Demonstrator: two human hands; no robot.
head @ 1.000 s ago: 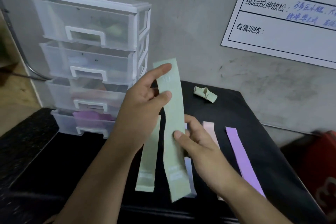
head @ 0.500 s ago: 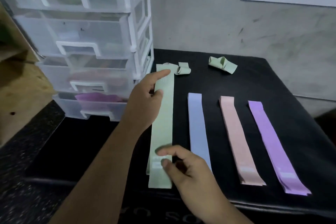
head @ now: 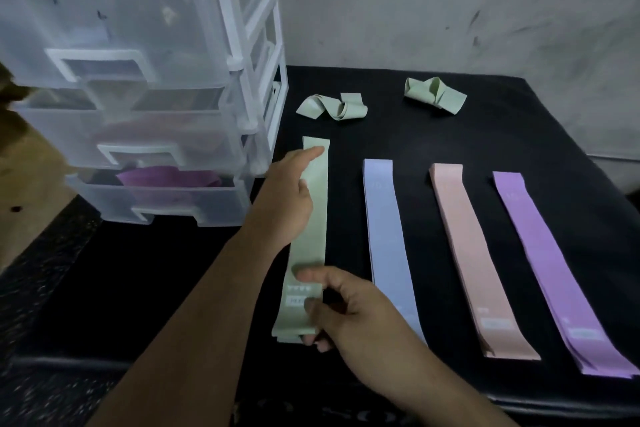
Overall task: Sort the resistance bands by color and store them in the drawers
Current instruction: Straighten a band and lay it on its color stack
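A flat green resistance band (head: 311,239) lies lengthwise on the black table (head: 138,288), on top of another green one. My left hand (head: 287,198) holds its upper part, index finger stretched to the far end. My right hand (head: 346,308) pinches its near end between thumb and fingers. To the right lie a blue band (head: 388,236), a pink band (head: 467,246) and a purple band (head: 543,253), all flat and parallel. Two crumpled green bands (head: 332,107) (head: 436,95) sit farther back. The clear plastic drawer unit (head: 138,97) stands at the left, drawers shut.
A purple band (head: 166,180) shows inside the bottom drawer. A grey wall (head: 450,10) runs behind the table. The table's front edge is near my forearms, and a wooden surface (head: 27,184) lies left of the drawers.
The green band, held up in the air a second ago, now lies flat on the table stack. Both hands came down with it, and the view tilted downward.
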